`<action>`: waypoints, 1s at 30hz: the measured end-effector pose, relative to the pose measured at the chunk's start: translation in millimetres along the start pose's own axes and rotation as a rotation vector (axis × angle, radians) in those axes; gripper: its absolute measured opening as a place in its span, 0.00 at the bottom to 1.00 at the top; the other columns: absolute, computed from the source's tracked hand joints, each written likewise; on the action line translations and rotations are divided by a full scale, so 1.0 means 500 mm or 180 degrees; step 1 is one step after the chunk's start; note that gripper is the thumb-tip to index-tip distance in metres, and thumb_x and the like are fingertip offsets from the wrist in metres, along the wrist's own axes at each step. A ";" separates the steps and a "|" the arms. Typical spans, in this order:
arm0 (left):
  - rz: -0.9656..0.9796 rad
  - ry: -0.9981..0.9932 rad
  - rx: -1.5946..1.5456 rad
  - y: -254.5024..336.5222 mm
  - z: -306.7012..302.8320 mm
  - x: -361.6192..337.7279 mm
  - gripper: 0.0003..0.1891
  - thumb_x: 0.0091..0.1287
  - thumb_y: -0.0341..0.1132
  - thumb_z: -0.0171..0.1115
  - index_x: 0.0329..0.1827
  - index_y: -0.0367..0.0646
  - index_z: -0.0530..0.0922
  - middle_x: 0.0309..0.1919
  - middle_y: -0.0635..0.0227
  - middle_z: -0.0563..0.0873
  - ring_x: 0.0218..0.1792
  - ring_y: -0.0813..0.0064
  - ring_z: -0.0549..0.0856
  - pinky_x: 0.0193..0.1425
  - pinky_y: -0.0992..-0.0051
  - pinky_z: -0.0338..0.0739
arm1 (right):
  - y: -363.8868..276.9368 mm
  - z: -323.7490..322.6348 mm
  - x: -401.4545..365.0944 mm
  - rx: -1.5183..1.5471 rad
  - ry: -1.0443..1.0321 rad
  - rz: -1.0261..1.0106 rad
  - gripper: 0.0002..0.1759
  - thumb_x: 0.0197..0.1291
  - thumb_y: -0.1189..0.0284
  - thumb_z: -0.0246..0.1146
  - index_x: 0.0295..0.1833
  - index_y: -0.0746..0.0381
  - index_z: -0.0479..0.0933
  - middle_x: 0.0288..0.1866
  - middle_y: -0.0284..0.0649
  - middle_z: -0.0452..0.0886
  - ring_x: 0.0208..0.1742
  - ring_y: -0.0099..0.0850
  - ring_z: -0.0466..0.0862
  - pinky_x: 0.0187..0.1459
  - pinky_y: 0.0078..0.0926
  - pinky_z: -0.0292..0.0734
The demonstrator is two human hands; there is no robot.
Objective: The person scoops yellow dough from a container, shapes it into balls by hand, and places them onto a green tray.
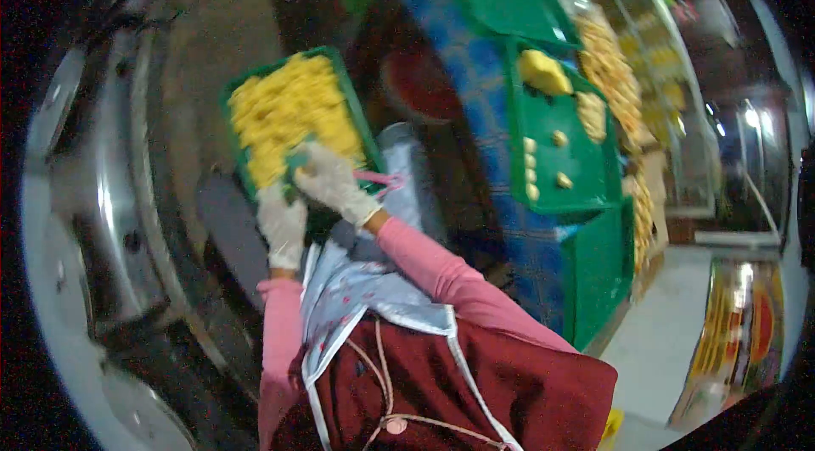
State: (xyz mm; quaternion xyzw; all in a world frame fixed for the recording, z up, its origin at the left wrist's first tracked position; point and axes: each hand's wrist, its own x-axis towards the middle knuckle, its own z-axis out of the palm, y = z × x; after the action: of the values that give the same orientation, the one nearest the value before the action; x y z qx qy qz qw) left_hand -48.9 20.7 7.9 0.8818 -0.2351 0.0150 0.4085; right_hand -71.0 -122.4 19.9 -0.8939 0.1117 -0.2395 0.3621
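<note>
A green tray [351,97] heaped with yellow pieces [293,112] is in front of me at the left of the head view. The pieces look like soft dough or cut food; blur hides their exact kind. Both my hands wear thin whitish gloves. My left hand [283,224] is at the tray's near end, its fingertips by the edge of the yellow heap. My right hand [329,182] reaches over the near right part of the heap, its fingers bent together around a small green thing [298,162] that I cannot name. The left fingertips are smeared.
On the right, a table with a blue patterned cover [531,260] bears a green tray [586,167] with a yellow block [544,72] and several small pale pieces. More green trays [598,268] stand beside it. A red round basin [424,86] is in the shade beyond my knees.
</note>
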 end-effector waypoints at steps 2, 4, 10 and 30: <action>0.0247 -0.0106 0.0254 -0.035 0.022 0.023 0.15 0.59 0.34 0.67 0.47 0.39 0.77 0.43 0.50 0.79 0.47 0.45 0.79 0.50 0.54 0.76 | -0.101 -0.121 0.016 0.0611 -0.0313 0.1101 0.21 0.55 0.65 0.69 0.55 0.56 0.78 0.39 0.43 0.83 0.39 0.36 0.86 0.43 0.35 0.80; 0.0277 -0.0334 0.0305 -0.051 0.060 0.057 0.16 0.59 0.36 0.68 0.47 0.38 0.76 0.43 0.49 0.78 0.48 0.44 0.78 0.50 0.54 0.75 | -0.200 -0.264 0.038 0.0817 -0.0207 0.1211 0.22 0.56 0.68 0.71 0.57 0.57 0.78 0.40 0.39 0.83 0.40 0.28 0.85 0.44 0.29 0.80; 0.0724 0.0055 0.0167 -0.060 0.092 0.058 0.20 0.59 0.37 0.68 0.50 0.34 0.76 0.43 0.47 0.77 0.49 0.44 0.77 0.53 0.53 0.73 | -0.344 -0.630 0.005 0.0556 0.0963 0.1322 0.23 0.57 0.78 0.71 0.60 0.58 0.78 0.39 0.32 0.81 0.40 0.21 0.80 0.44 0.20 0.78; 0.0125 -0.0260 -0.0033 -0.036 0.068 0.067 0.21 0.55 0.35 0.71 0.51 0.35 0.80 0.44 0.50 0.79 0.48 0.49 0.79 0.54 0.57 0.74 | 0.095 -0.902 0.133 -0.1279 0.0617 0.1503 0.52 0.43 0.78 0.77 0.78 0.57 0.64 0.48 0.44 0.87 0.46 0.33 0.86 0.50 0.31 0.82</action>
State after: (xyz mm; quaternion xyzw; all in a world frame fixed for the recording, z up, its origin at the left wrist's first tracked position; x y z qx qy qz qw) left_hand -17.2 -7.8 -20.2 0.8748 -0.2689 -0.0143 0.4028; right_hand -244.9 -448.9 290.8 -0.8699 0.3950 -0.2061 0.2116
